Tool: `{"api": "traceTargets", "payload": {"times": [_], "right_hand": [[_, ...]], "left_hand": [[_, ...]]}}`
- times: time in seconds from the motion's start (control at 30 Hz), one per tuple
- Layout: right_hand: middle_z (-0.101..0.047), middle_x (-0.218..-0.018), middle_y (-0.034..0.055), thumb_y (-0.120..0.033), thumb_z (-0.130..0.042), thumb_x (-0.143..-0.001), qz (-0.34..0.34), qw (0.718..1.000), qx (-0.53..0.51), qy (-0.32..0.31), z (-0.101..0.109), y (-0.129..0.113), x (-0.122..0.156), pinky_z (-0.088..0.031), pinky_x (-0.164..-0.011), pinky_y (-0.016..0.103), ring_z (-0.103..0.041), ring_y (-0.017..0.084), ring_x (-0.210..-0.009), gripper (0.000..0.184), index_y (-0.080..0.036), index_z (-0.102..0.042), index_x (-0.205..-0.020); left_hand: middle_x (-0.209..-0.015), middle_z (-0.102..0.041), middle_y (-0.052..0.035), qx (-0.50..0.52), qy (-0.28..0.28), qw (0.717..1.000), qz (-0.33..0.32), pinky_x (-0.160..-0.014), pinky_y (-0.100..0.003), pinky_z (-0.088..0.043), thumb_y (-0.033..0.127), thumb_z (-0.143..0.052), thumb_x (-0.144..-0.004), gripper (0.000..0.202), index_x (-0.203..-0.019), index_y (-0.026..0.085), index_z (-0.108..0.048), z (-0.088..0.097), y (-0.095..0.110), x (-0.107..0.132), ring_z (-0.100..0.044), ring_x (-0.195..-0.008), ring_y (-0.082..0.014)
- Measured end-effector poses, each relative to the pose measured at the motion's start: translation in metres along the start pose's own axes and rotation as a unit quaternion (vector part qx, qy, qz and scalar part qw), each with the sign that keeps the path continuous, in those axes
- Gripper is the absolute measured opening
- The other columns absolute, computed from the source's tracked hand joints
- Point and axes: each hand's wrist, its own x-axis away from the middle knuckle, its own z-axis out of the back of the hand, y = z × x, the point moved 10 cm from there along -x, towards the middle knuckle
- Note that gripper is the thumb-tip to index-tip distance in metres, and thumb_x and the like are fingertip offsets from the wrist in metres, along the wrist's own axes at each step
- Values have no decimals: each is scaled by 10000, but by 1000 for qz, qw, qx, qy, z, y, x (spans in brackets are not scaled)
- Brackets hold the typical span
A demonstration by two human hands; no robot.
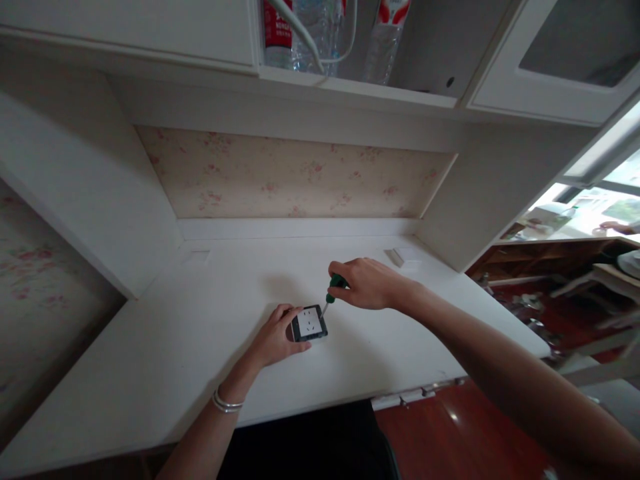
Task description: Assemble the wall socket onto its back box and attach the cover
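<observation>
A wall socket (311, 323) with a white face and a dark frame rests on the white desk, tilted a little. My left hand (281, 337) grips its left side, thumb along the near edge and fingers at the far edge. In my right hand (367, 283) is a screwdriver (331, 294) with a green handle, held from above. Its thin shaft slants down to the right side of the socket's frame, and the tip seems to touch there. My right palm hides the upper end of the handle.
The white desk (210, 300) spreads around both hands. Near its back right lies a small white block (403, 256). An overhead shelf (360, 88) holds plastic bottles (385, 47) and a white cable (305, 33). Side panels flank the desk; wooden furniture stands at right.
</observation>
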Motion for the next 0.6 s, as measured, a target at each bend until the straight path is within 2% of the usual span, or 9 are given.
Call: {"api": "traceTargets", "payload": {"times": [0.27,0.6], "right_hand": [[-681,-845,58,-430,-453,-902,-1,1000,6,-4,-3,0,-1,-247,-538,278,-621,213,-701,256,-195,-540,-952],[-681,-848,68,-431,-441,-909,-5,1000,3,-5,6,-2,0,-262,-561,279,-615,220,-725,273,-188,-546,-972]], "left_hand": [[-1250,-429,-68,-11,1,1000,-5,-1009,-377,-414,448,-761,-642,774,-1323,263,-446,0,1,0,-463,-1153,-258],[-1253,-427,-71,-15,1,1000,-7,-999,-366,-426,470,-755,-646,782,-1328,257,-437,-1,0,0,-470,-1148,-254]]}}
